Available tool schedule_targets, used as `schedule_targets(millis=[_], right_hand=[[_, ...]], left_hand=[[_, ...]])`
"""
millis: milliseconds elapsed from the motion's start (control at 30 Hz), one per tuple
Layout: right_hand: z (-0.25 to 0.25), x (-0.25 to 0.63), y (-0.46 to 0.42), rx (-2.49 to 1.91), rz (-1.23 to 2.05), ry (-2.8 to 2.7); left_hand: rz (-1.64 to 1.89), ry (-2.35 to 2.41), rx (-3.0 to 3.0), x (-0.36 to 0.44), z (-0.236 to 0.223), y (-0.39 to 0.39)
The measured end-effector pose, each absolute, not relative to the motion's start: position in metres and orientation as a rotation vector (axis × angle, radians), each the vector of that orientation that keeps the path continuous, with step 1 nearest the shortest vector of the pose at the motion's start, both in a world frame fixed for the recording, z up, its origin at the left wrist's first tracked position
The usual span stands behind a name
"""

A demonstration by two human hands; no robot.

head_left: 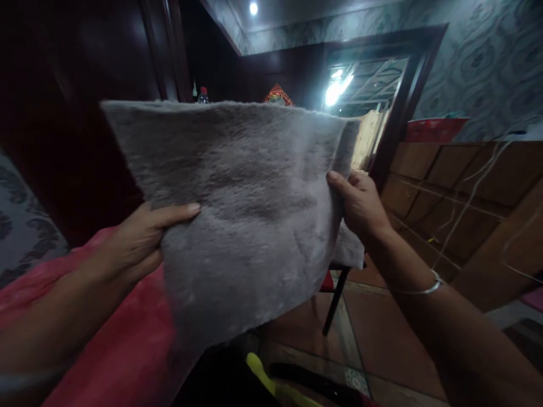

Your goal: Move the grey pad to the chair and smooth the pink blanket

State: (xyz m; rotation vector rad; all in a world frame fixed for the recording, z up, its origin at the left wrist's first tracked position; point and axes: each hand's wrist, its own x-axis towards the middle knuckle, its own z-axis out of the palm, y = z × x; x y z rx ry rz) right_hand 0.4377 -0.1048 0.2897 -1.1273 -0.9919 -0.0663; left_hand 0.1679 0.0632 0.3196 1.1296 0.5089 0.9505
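Observation:
A grey, fuzzy piece of fabric (pixel 250 220) is stretched upright in front of me, its plush surface facing me. My left hand (pixel 139 237) grips its left edge, thumb on the near face and fingers behind. At the right edge, my right hand (pixel 360 198) pinches the fabric with the thumb in front; its other fingers are partly hidden. The lower end of the fabric hangs loose. Behind its lower right corner shows another grey piece (pixel 350 246) on a dark-legged red seat (pixel 327 281).
Pink-red material (pixel 139 333) lies on the left below my arm. Stacked brown boxes (pixel 445 169) with loose cords line the right side, with a red basin (pixel 436 129) on top. A doorway (pixel 365 85) opens behind. Something yellow (pixel 259 370) lies low in front.

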Motion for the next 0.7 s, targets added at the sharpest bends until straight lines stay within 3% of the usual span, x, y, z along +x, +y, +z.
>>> schedule_targets(millis=[167,433,567,700], right_hand=[[0.299,0.514,-0.145,-1.24,-0.204,-0.89],[0.301,0.64,-0.162,-1.55,-0.185,-0.698],[0.283,0.687,-0.139,-1.772,-0.208,-0.544],[0.233,0.712,-0.122,-1.92,-0.089,-0.494]], left_hand=[[0.702,0.254,1.341,0.266,0.319,0.07],[0.4,0.241,1.403,0.416,0.309,0.096],[0.51,0.402,1.561,0.482,0.279,0.112],[0.635,0.573,1.726,0.513,0.229,0.119]])
